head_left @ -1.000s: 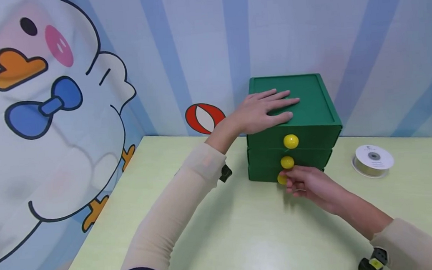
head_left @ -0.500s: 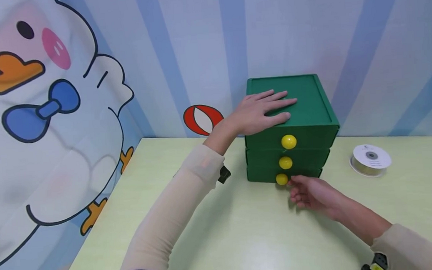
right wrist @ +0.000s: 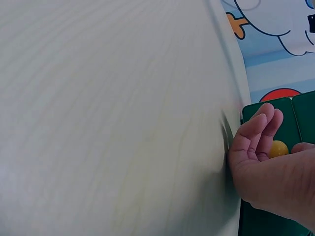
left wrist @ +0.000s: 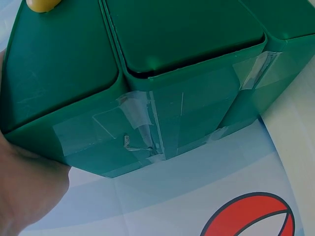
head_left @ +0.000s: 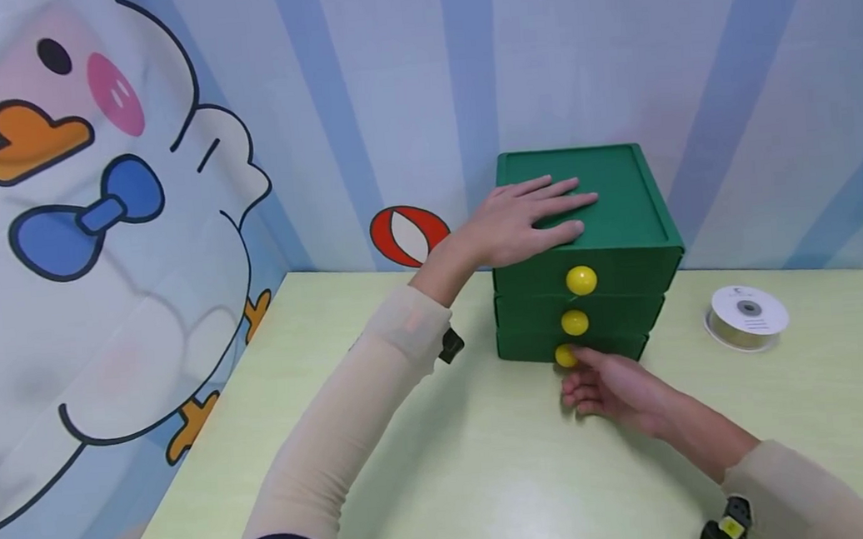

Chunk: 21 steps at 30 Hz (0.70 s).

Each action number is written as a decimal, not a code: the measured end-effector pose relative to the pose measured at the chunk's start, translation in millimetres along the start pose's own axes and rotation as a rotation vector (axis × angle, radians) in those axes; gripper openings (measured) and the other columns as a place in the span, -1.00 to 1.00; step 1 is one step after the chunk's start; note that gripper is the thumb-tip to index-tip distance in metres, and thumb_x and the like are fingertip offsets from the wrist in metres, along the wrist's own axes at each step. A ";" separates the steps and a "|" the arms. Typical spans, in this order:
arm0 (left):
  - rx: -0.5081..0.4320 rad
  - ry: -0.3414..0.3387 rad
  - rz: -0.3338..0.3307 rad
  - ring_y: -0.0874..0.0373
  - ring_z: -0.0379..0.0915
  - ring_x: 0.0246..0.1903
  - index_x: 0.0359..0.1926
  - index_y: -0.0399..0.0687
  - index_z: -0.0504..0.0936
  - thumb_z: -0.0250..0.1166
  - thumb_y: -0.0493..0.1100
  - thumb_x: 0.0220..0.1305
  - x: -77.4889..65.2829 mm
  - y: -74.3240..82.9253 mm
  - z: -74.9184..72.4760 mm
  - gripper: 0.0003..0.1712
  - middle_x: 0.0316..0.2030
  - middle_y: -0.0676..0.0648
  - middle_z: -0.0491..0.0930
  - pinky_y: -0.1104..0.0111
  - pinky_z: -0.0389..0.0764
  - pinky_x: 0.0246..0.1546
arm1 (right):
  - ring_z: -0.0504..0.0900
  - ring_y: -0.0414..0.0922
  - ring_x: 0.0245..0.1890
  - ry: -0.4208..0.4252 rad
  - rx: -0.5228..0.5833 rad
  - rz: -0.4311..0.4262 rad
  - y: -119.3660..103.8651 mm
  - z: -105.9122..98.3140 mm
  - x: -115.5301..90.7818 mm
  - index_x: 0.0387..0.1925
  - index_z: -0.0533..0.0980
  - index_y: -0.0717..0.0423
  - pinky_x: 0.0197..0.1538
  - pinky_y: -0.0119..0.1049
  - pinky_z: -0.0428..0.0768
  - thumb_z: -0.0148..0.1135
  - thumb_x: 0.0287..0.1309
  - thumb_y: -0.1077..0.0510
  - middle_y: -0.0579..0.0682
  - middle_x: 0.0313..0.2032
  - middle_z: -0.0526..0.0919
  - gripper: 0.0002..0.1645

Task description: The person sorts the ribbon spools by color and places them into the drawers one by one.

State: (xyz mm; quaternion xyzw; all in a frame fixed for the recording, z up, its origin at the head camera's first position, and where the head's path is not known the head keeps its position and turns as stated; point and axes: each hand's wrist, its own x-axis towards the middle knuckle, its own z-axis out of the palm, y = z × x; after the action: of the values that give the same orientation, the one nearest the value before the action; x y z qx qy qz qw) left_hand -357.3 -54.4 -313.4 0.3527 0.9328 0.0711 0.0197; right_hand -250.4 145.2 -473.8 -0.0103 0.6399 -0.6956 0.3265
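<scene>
A green three-drawer box [head_left: 588, 246] stands against the backdrop, with yellow ball knobs on its drawer fronts. My left hand [head_left: 522, 223] rests on its top with the fingers spread. At the lowest drawer my right hand [head_left: 620, 386] has its fingertips at the bottom yellow knob [head_left: 565, 356], the other fingers curled below. In the right wrist view that yellow knob [right wrist: 278, 148] lies between curled fingers [right wrist: 246, 140] and thumb; part of the contact is hidden. All the drawers look closed. Clear tape [left wrist: 135, 110] crosses the box's side in the left wrist view.
A white-sided spool [head_left: 746, 318] wound with gold-coloured ribbon lies to the right of the box. The pale table [head_left: 447, 485] meets a printed cloth backdrop [head_left: 389, 97] behind and at the left.
My right hand's fingertips slipped off the bottom knob to its right half a second ago and are back at it now. The left hand and the drawers stayed put.
</scene>
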 end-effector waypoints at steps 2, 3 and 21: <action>-0.002 0.000 -0.001 0.17 -0.30 0.70 0.68 0.53 0.08 -0.15 0.36 0.66 -0.5 0.6 -0.8 -0.32 0.70 0.26 -0.10 0.10 -0.15 0.65 | 0.64 -0.19 -0.29 -0.002 0.007 -0.001 1.0 0.8 1.7 0.27 0.42 0.35 -0.13 -0.37 0.65 -0.15 0.72 -0.10 -0.13 -0.34 0.67 -0.42; -0.003 0.001 -0.001 0.17 -0.30 0.70 0.68 0.53 0.09 -0.14 0.36 0.66 -0.6 0.7 -1.0 -0.32 0.70 0.26 -0.10 0.10 -0.15 0.65 | 0.64 -0.19 -0.30 -0.002 0.009 -0.003 1.6 1.2 2.5 0.30 0.41 0.36 -0.14 -0.37 0.66 -0.16 0.72 -0.10 -0.13 -0.35 0.67 -0.40; 0.008 -0.006 0.007 0.17 -0.30 0.70 0.69 0.52 0.08 -0.15 0.35 0.66 -0.6 -0.9 -1.3 -0.32 0.70 0.25 -0.10 0.12 -0.18 0.66 | 0.71 -0.19 -0.37 0.010 -0.009 0.004 5.9 5.8 0.0 0.28 0.40 0.35 -0.19 -0.35 0.73 -0.11 0.70 -0.15 -0.11 -0.41 0.63 -0.38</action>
State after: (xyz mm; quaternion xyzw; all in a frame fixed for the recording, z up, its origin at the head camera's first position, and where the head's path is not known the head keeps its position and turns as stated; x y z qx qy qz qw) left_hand -357.5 -55.6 -312.3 0.3560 0.9319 0.0664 0.0209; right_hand -245.3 140.3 -478.0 -0.0069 0.6447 -0.6920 0.3247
